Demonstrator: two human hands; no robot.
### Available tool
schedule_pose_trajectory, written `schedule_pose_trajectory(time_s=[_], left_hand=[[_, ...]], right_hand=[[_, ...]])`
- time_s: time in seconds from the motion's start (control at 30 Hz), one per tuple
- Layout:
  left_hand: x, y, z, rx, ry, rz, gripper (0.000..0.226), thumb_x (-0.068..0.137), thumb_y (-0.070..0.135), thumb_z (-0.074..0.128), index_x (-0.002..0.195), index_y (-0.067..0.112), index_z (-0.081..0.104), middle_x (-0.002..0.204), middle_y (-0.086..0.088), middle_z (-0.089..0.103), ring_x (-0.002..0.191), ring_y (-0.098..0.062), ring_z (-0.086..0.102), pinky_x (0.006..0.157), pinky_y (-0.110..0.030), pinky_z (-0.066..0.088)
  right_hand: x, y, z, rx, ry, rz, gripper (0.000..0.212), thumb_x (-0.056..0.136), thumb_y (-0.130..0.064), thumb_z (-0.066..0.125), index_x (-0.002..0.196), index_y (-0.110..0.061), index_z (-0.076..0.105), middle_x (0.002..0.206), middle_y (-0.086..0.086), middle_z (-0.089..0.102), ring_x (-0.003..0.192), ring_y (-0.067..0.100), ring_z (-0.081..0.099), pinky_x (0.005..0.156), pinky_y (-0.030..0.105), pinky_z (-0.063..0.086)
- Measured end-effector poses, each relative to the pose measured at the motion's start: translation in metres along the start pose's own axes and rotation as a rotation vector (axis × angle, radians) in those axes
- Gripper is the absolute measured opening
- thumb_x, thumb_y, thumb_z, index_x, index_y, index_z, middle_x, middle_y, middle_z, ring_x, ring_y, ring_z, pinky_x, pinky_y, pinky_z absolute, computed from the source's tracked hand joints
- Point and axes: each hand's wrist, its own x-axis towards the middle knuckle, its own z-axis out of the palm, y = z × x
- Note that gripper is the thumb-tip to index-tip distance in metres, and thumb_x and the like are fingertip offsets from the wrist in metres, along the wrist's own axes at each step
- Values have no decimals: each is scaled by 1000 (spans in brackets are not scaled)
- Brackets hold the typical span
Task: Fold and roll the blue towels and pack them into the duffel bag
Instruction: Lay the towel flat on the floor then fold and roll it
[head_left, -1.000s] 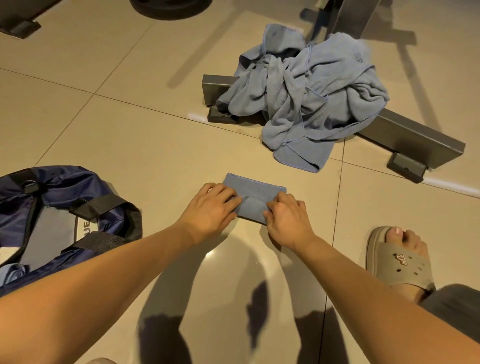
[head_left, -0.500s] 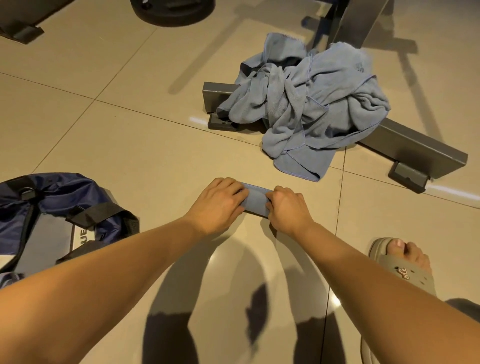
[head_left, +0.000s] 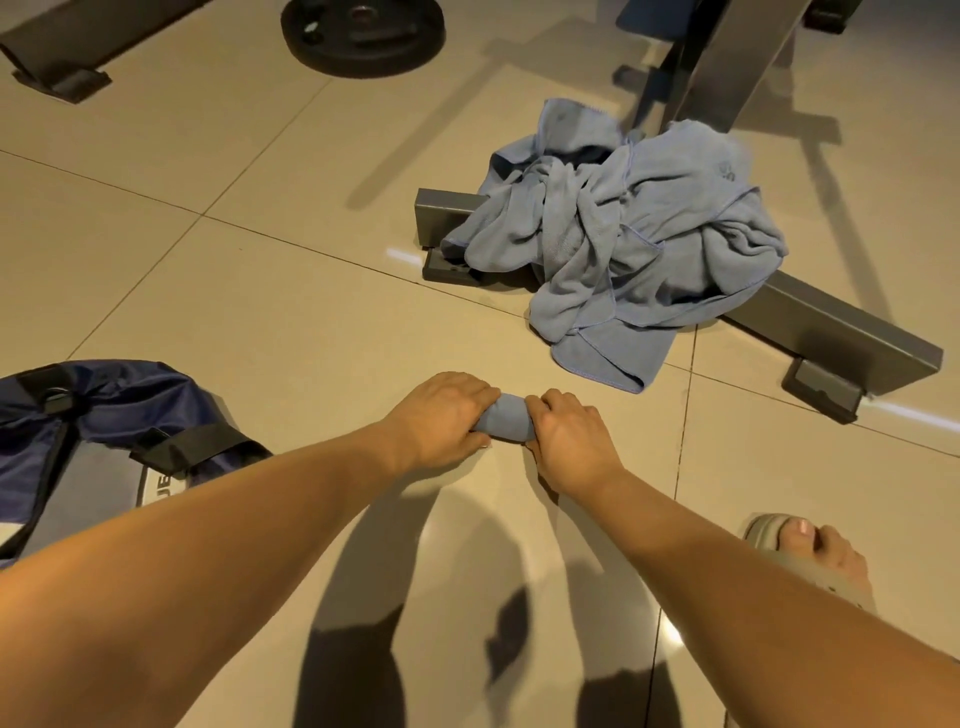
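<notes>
Beige tiled floor (head_left: 270, 322) fills my feed, glossy and crossed by dark grout lines. On the tile nearest me lies a small rolled blue towel (head_left: 506, 420), flat on the floor. My left hand (head_left: 439, 415) is curled over its left end and my right hand (head_left: 569, 436) over its right end, both grasping it, so only the middle of the roll shows between them. Beyond it, across a grout line, a heap of loose blue towels (head_left: 623, 244) is draped over the grey steel foot bar (head_left: 841, 332) of a gym bench, well apart from the roll. A navy duffel bag (head_left: 104, 431) with black straps lies open on the floor to the left, near my left forearm. A black weight plate (head_left: 363, 36) lies at the far side, and a foot in a tan sandal (head_left: 810, 561) rests on the floor at the right.
</notes>
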Motion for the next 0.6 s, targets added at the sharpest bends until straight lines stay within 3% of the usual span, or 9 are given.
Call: schedule_pose_trajectory(time_s=[0.07,0.17,0.23,0.3,0.37,0.43,0.5,0.6], left_hand=[[-1,3,4,41,39,-13,46,93,36,62,134,17,57,127,-3,62,117,-24,55,106,-33,37],[0,11,-5,8,39,-84,26,85,30,65,109,19,65,104,-2,68,99,-25,61,86,-33,44],[-10,14,-12,-196,-28,-207,23,77,34,73,96,22,68,89,1,69,86,-25,65,68,-31,46],[-26,12,-24,-482,-138,-333,32,69,40,84,93,23,69,83,4,68,78,-20,63,64,-30,46],[-43,11,-45,-794,-258,-391,40,68,43,90,98,23,72,88,4,71,83,-18,66,72,-30,52],[-56,15,-72,-1039,-398,-388,50,77,52,81,115,22,70,110,0,73,104,-19,68,92,-32,54],[-67,18,-92,-1299,-520,-387,59,84,57,67,127,17,65,124,-5,70,115,-22,65,106,-37,48],[-88,22,-103,-1696,-685,-373,66,93,47,63,139,1,54,142,-22,56,128,-33,54,119,-49,34]], right_hand=[[-2,-4,0,-40,1,7,42,79,-7,64,119,-12,53,111,8,53,103,30,51,72,36,32],[0,-1,-7,-35,11,-70,33,78,-2,63,109,-11,58,105,8,58,99,31,55,68,34,31],[-2,6,-18,-26,58,-189,26,74,-2,67,98,-10,61,93,9,60,88,33,58,63,34,33],[-9,9,-33,-20,99,-324,22,73,-7,70,93,-11,61,86,8,60,80,32,57,60,36,39],[-16,9,-55,-23,138,-452,23,77,-13,69,99,-14,61,91,6,60,82,27,55,64,38,45],[-20,6,-82,-15,165,-577,23,86,-17,62,108,-15,61,99,4,60,88,25,54,72,39,47],[-24,-2,-112,-16,192,-704,25,92,-18,59,117,-15,61,108,3,60,95,24,54,81,38,46],[-31,-17,-156,-65,274,-872,32,93,-16,65,125,-14,61,122,5,60,110,25,54,96,36,42]])
